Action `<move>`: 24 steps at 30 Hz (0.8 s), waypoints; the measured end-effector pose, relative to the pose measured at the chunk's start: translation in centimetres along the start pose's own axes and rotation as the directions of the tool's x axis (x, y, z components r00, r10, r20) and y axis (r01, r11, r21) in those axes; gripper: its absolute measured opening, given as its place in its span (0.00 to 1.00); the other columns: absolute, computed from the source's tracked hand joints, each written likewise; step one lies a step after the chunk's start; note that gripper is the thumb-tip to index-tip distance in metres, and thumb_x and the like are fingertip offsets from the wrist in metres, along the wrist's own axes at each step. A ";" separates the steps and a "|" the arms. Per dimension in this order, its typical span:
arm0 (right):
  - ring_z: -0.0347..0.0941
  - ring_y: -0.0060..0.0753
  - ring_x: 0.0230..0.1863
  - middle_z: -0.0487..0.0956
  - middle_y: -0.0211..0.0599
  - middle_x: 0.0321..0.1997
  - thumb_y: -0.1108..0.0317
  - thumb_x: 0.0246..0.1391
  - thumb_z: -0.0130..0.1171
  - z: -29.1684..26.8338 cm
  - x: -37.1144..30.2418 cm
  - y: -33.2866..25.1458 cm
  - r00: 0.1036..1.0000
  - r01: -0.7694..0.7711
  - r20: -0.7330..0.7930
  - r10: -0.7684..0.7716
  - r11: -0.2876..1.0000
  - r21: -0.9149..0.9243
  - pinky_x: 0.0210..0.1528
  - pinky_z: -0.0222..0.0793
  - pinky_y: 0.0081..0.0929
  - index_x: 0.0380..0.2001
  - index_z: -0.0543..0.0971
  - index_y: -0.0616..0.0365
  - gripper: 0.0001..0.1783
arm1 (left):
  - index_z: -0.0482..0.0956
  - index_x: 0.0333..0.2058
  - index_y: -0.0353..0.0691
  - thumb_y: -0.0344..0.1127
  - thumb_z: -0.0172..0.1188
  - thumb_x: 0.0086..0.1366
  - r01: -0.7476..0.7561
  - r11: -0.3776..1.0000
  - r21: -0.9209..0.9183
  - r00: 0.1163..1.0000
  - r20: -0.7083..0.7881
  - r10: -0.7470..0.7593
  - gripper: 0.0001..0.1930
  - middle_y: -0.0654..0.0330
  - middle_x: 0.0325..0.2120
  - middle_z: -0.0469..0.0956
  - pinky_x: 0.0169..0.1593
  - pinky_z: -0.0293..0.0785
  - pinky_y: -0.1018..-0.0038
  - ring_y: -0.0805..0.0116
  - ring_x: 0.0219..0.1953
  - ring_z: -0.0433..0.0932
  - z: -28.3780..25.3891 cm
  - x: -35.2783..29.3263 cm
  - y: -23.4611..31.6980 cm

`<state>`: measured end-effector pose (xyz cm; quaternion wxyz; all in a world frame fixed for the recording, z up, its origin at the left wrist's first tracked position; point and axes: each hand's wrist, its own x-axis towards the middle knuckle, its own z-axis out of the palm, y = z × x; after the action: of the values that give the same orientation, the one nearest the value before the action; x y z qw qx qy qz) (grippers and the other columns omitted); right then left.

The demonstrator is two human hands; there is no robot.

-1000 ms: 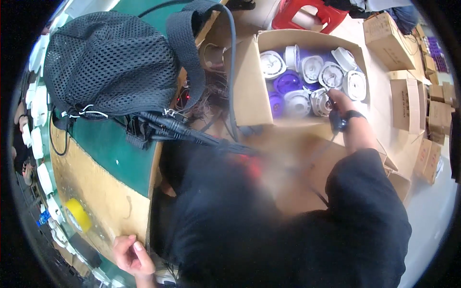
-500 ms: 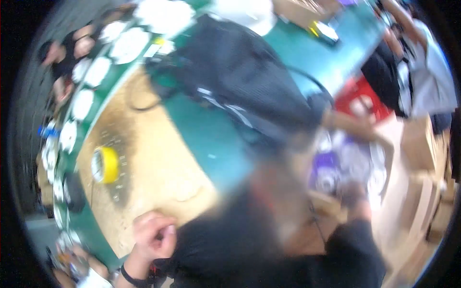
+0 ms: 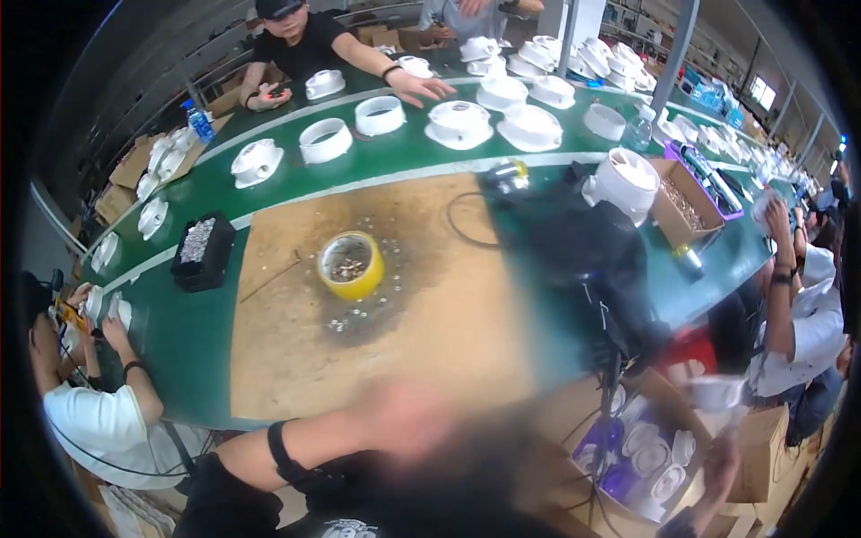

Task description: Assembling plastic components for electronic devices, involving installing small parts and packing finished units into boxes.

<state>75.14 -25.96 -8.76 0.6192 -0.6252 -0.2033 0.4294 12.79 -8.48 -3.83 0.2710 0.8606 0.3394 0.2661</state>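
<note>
My left hand (image 3: pixel 404 417), smeared by motion, is over the near edge of the tan board (image 3: pixel 448 341); its fingers cannot be made out. At the lower right, my right hand (image 3: pixel 720 462) is raised at the right side of an open cardboard box (image 3: pixel 574 421). Its fingers are on a blurred white plastic part (image 3: pixel 717 392). Inside the box lie several round white plastic parts (image 3: pixel 650 453) and some purple material (image 3: pixel 619 480). On the board stands a yellow tape ring (image 3: pixel 366 285) with small metal pieces inside, and loose bits are scattered round it.
A dark, blurred bulky thing (image 3: pixel 587 251) covers the table right of the board. A black bin of metal pieces (image 3: pixel 204 255) stands left. White housings (image 3: pixel 457 125) line the green belt beyond. A cardboard box of screws (image 3: pixel 686 211) is back right. Co-workers sit left, right and across.
My view has swung up and leftward, bringing the belt and far co-worker into sight. My right hand has come out of the box, with a white part at its fingers.
</note>
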 end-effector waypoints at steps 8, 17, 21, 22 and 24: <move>0.63 0.18 0.15 0.72 0.31 0.25 0.49 0.64 0.52 21.3 -7.0 -10.1 0.732 0.509 0.614 -0.293 0.835 -0.208 0.13 0.54 0.15 0.43 0.70 0.62 0.24 | 0.68 0.58 0.32 0.46 0.76 0.49 -0.226 0.962 0.155 0.923 -0.283 0.262 0.41 0.47 0.51 0.73 0.53 0.73 0.64 0.50 0.52 0.75 -3.9 3.0 8.3; 0.67 0.18 0.22 0.70 0.26 0.25 0.52 0.68 0.48 48.3 -15.6 -5.1 0.140 0.018 0.885 0.443 0.893 -0.450 0.24 0.62 0.18 0.38 0.71 0.57 0.17 | 0.59 0.59 0.30 0.37 0.80 0.44 0.372 0.926 0.066 0.754 -0.603 -0.260 0.48 0.49 0.53 0.68 0.55 0.72 0.67 0.62 0.54 0.73 -7.2 -7.6 3.0; 0.68 0.20 0.42 0.72 0.29 0.39 0.50 0.67 0.51 51.2 -16.2 -4.1 0.039 0.100 0.842 0.539 0.836 -0.540 0.44 0.67 0.20 0.49 0.71 0.57 0.21 | 0.63 0.53 0.33 0.32 0.74 0.49 0.345 0.920 -0.183 0.569 -0.739 -0.361 0.36 0.52 0.47 0.70 0.52 0.72 0.68 0.64 0.49 0.73 -9.2 -10.1 1.7; 0.68 0.20 0.43 0.72 0.29 0.41 0.51 0.67 0.52 51.3 -15.9 -3.7 0.024 0.136 0.842 0.539 0.833 -0.537 0.46 0.66 0.20 0.51 0.71 0.57 0.22 | 0.63 0.53 0.33 0.31 0.73 0.50 0.355 0.911 -0.207 0.537 -0.753 -0.381 0.35 0.54 0.47 0.70 0.53 0.72 0.69 0.66 0.50 0.72 -10.0 -10.6 1.4; 0.67 0.19 0.44 0.72 0.28 0.40 0.51 0.67 0.51 50.7 -15.0 -3.0 0.045 0.147 0.855 0.517 0.843 -0.517 0.48 0.65 0.20 0.52 0.71 0.56 0.21 | 0.63 0.53 0.32 0.30 0.69 0.55 0.335 0.897 -0.287 0.508 -0.747 -0.429 0.30 0.54 0.47 0.72 0.52 0.71 0.72 0.69 0.49 0.73 -11.6 -11.3 0.3</move>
<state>27.74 -6.93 5.27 0.0718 -0.3135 -0.5781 0.7499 -1.61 -13.54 1.50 0.1877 0.5385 0.5903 0.5712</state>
